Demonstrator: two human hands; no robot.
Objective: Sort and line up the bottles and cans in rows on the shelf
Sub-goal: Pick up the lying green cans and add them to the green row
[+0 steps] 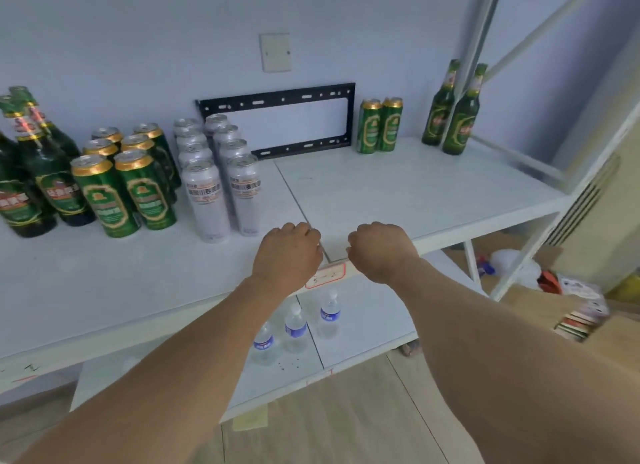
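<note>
On the white shelf, green bottles stand at the far left. Beside them are two rows of green cans, then two rows of silver cans. Two more green cans stand at the back right, with two green bottles further right. My left hand and my right hand hover side by side over the shelf's front edge. Both have their fingers curled under and hold nothing.
A black metal bracket leans on the wall behind the cans. Three water bottles stand on the lower shelf. The rack's white post rises at the right, with clutter and a cardboard box on the floor beyond.
</note>
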